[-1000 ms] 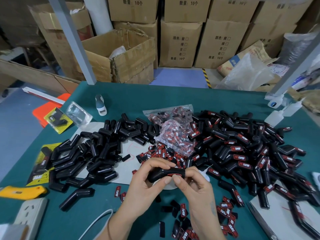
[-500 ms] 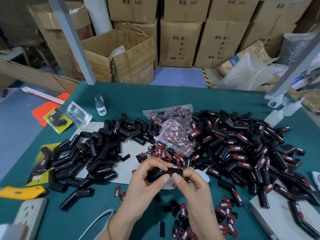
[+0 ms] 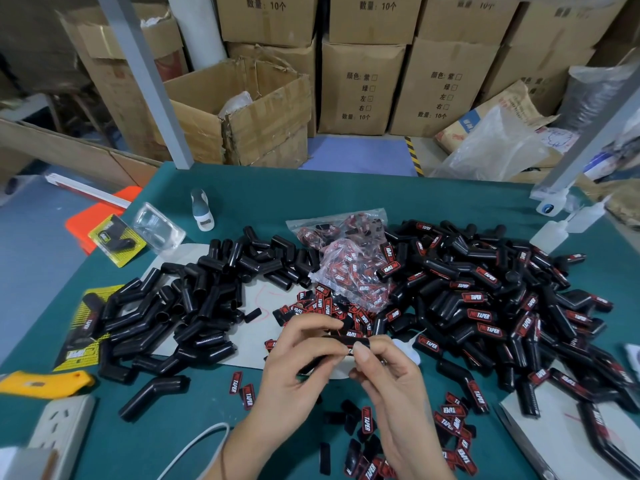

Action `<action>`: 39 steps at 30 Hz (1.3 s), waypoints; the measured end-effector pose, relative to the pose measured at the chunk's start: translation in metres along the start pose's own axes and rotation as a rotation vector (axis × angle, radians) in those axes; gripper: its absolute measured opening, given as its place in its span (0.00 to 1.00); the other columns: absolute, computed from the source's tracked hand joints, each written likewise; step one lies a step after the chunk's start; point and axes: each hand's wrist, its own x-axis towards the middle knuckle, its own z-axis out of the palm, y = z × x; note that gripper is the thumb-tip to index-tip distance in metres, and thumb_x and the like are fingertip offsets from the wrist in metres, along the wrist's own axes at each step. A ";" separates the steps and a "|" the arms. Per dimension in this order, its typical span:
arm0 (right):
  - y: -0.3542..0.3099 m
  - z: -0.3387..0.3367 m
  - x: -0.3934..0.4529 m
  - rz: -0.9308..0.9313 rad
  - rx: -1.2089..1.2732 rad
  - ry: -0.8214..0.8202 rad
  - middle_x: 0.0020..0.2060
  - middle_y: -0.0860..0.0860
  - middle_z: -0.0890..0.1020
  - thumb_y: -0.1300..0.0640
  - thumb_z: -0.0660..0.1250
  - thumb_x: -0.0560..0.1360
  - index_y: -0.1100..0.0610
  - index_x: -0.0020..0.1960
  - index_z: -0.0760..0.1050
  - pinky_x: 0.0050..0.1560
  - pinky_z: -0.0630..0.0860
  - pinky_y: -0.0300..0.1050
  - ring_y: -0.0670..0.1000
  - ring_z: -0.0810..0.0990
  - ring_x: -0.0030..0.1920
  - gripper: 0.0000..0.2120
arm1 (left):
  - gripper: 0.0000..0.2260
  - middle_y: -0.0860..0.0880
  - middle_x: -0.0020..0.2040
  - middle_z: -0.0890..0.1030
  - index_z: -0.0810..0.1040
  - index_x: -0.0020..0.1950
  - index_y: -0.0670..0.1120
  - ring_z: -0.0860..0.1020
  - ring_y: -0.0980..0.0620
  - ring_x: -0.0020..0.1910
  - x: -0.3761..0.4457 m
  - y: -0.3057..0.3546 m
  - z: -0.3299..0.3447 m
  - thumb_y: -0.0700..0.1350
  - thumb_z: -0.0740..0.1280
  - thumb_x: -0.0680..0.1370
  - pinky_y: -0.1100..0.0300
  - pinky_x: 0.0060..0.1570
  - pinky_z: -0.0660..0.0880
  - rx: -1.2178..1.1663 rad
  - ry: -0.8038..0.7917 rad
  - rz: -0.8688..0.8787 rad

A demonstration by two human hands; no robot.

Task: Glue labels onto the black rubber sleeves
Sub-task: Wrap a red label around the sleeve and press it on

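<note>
Your green worktop carries everything here, and the clear bag of labels near its middle is the landmark. Right of that bag lies the big heap of labelled sleeves, each with a red-and-black tag. Left of the bag spreads the pile of plain black rubber sleeves, partly on a grey sheet. Just in front of the bag sits a scatter of loose labels, and more loose labels lie further toward you.

In front of the bag, above the worktop, you hold one black sleeve between both hands. Your left hand curls its fingers round the sleeve's left part, thumb on the near side. Your right hand pinches the sleeve's right end with thumb and forefinger; a sliver of red shows at that pinch, too small to tell what it is.

Far left of the bag lies a yellow knife, and behind-left a small glue bottle.
</note>
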 end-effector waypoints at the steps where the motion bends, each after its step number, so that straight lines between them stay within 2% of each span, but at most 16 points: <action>1: 0.000 0.000 0.000 0.005 0.000 -0.004 0.46 0.57 0.74 0.37 0.82 0.65 0.64 0.46 0.81 0.54 0.75 0.52 0.52 0.77 0.45 0.30 | 0.06 0.52 0.62 0.80 0.86 0.54 0.52 0.81 0.46 0.54 0.000 -0.001 0.000 0.50 0.69 0.84 0.55 0.46 0.79 0.001 0.010 0.007; 8: 0.000 0.001 0.001 -0.007 -0.042 -0.002 0.42 0.52 0.74 0.34 0.80 0.66 0.60 0.44 0.84 0.50 0.72 0.53 0.51 0.75 0.42 0.28 | 0.06 0.52 0.59 0.79 0.88 0.56 0.51 0.82 0.46 0.52 0.001 -0.004 0.000 0.46 0.71 0.83 0.52 0.39 0.81 0.040 0.057 0.052; 12: 0.001 0.001 0.001 -0.044 -0.073 0.009 0.41 0.52 0.73 0.33 0.78 0.67 0.60 0.43 0.84 0.50 0.70 0.55 0.52 0.73 0.41 0.28 | 0.07 0.52 0.58 0.78 0.88 0.58 0.50 0.82 0.46 0.52 0.002 -0.002 0.001 0.47 0.70 0.83 0.56 0.46 0.79 0.061 0.051 0.058; 15: 0.002 0.000 0.000 -0.069 -0.102 0.000 0.42 0.52 0.74 0.33 0.76 0.70 0.60 0.45 0.84 0.50 0.70 0.56 0.51 0.73 0.42 0.28 | 0.07 0.51 0.57 0.79 0.88 0.57 0.49 0.81 0.45 0.54 0.003 -0.003 0.001 0.44 0.72 0.81 0.55 0.51 0.78 0.077 0.054 0.067; 17: 0.003 0.000 0.000 -0.073 -0.105 -0.011 0.43 0.52 0.74 0.33 0.74 0.72 0.62 0.45 0.83 0.50 0.69 0.58 0.52 0.73 0.42 0.30 | 0.07 0.50 0.56 0.79 0.89 0.56 0.48 0.81 0.44 0.53 0.003 -0.004 0.000 0.43 0.73 0.80 0.53 0.49 0.78 0.072 0.061 0.054; 20: 0.004 0.001 0.000 -0.108 -0.152 -0.001 0.45 0.52 0.75 0.32 0.71 0.74 0.65 0.45 0.81 0.52 0.72 0.61 0.51 0.75 0.44 0.33 | 0.06 0.50 0.55 0.78 0.89 0.55 0.48 0.81 0.45 0.48 0.003 -0.003 -0.001 0.45 0.74 0.80 0.55 0.37 0.79 -0.010 0.078 -0.007; 22: 0.003 0.002 0.001 -0.149 -0.191 0.036 0.48 0.49 0.77 0.32 0.70 0.75 0.61 0.47 0.83 0.54 0.78 0.55 0.49 0.79 0.46 0.30 | 0.06 0.51 0.55 0.78 0.90 0.54 0.49 0.81 0.46 0.45 0.002 -0.001 -0.001 0.47 0.74 0.80 0.57 0.33 0.80 -0.076 0.077 -0.052; 24: 0.002 0.003 0.001 -0.203 -0.231 0.070 0.50 0.47 0.80 0.35 0.71 0.75 0.55 0.48 0.85 0.52 0.81 0.47 0.50 0.82 0.49 0.22 | 0.06 0.51 0.54 0.78 0.90 0.53 0.48 0.81 0.46 0.44 0.002 -0.001 0.000 0.45 0.75 0.79 0.58 0.32 0.81 -0.098 0.073 -0.089; 27: 0.003 0.002 0.001 -0.249 -0.201 0.085 0.53 0.50 0.83 0.45 0.75 0.74 0.49 0.51 0.82 0.52 0.83 0.48 0.54 0.83 0.51 0.10 | 0.06 0.50 0.52 0.79 0.90 0.52 0.48 0.81 0.47 0.44 0.003 -0.002 -0.001 0.44 0.75 0.77 0.57 0.32 0.81 -0.121 0.070 -0.153; 29: 0.003 0.002 0.001 -0.315 -0.203 0.082 0.55 0.51 0.83 0.52 0.76 0.75 0.47 0.54 0.81 0.54 0.83 0.47 0.54 0.82 0.55 0.09 | 0.06 0.50 0.52 0.79 0.90 0.52 0.49 0.81 0.46 0.42 0.003 -0.003 -0.003 0.45 0.75 0.77 0.57 0.32 0.81 -0.143 0.063 -0.202; 32: -0.001 0.001 0.000 -0.454 -0.344 0.049 0.57 0.48 0.81 0.51 0.73 0.77 0.44 0.56 0.84 0.53 0.82 0.43 0.55 0.82 0.59 0.08 | 0.07 0.49 0.53 0.80 0.90 0.53 0.49 0.82 0.45 0.40 0.003 -0.005 -0.007 0.44 0.74 0.77 0.56 0.32 0.80 -0.164 0.020 -0.236; 35: -0.003 0.000 0.000 -0.501 -0.430 0.043 0.55 0.47 0.81 0.51 0.72 0.78 0.43 0.55 0.85 0.51 0.83 0.43 0.55 0.83 0.58 0.07 | 0.07 0.49 0.53 0.81 0.90 0.53 0.50 0.83 0.45 0.40 0.004 -0.006 -0.011 0.44 0.74 0.78 0.56 0.32 0.80 -0.144 -0.015 -0.226; 39: -0.003 -0.001 0.000 -0.531 -0.469 0.051 0.54 0.46 0.83 0.57 0.75 0.79 0.45 0.54 0.86 0.51 0.83 0.41 0.54 0.84 0.57 0.08 | 0.07 0.51 0.53 0.82 0.90 0.53 0.51 0.84 0.44 0.43 0.004 -0.006 -0.012 0.45 0.74 0.77 0.55 0.37 0.83 -0.123 -0.011 -0.229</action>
